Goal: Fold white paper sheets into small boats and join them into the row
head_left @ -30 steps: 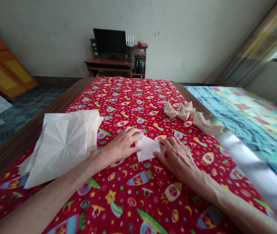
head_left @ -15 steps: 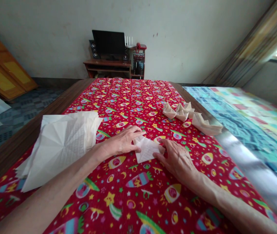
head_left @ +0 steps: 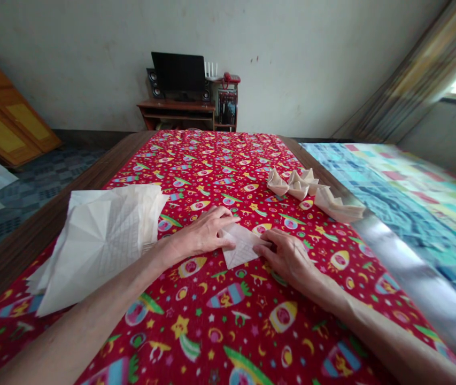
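A small folded sheet of paper, pale and marked with faint lines, lies on the red patterned cloth between my hands. My left hand grips its left side, the thumb on the paper's face and the fingers curled along the far edge. At the right corner, my right hand pinches the paper between thumb and bent fingers. To the left, beside my forearm, rests a stack of creased paper sheets. Several folded paper shapes with pointed tips stand in a row at the right.
The red cloth covers a dark wooden table. Alongside its right edge is a bed with a checked sheet. Beyond the far end stands a small desk with a monitor. A wooden cabinet is at the far left.
My right hand's fingers have closed in at the paper's right corner, with the wrist turned slightly. My left hand stays nearly in place on the paper.
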### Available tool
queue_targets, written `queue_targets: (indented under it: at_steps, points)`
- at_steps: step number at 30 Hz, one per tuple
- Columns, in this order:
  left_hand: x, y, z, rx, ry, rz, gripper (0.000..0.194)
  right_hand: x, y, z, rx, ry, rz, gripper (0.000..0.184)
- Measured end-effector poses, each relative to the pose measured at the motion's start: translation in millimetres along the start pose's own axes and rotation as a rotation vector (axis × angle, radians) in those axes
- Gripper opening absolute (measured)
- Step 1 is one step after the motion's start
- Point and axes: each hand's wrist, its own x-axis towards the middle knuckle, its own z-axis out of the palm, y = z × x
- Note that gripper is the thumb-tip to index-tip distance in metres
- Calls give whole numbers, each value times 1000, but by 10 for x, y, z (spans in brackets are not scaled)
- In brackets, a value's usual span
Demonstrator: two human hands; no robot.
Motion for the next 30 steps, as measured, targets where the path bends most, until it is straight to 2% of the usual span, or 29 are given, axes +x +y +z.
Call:
queue_targets:
  at_steps: [2, 5, 7, 8, 10, 14, 16, 20, 23, 26, 30]
  points:
    - [-39, 21, 19, 14, 21, -9, 59, 28, -1, -10, 8, -10, 12, 19]
    - [-156, 121, 41, 76, 119, -18, 64, 43, 4, -18, -2, -8, -2, 17]
    - [-256, 215, 53, 144, 184, -8, 54, 34, -12, -28, -29, 28, -53, 7]
    - [-305, 262, 60, 166, 204, 2, 42, 28, -32, -37, -60, 59, -84, 6]
    - [-391, 336, 79, 174, 166, 46, 23, 19, -96, -57, -144, 100, -149, 17]
    - [-480, 395, 124, 119, 116, 92, 23, 21, -236, -77, -191, -14, -233, 20]
    - [-490, 400, 137, 118, 127, 86, 25, 25, -261, -69, -113, -71, -207, 19]
    - [-490, 415, 137, 127, 123, 80, 28, 34, -228, -38, 47, -91, -155, 20]
    - [-490, 439, 125, 116, 143, 86, 29, 53, -210, -13, 63, -82, -81, 13]
    - [-502, 472, 112, 120, 132, 65, 30, 77, -218, 11, 72, -73, -16, 15]
    - [-550, 509, 114, 131, 122, 48, 32, 86, -225, 39, 65, -39, -15, 15]
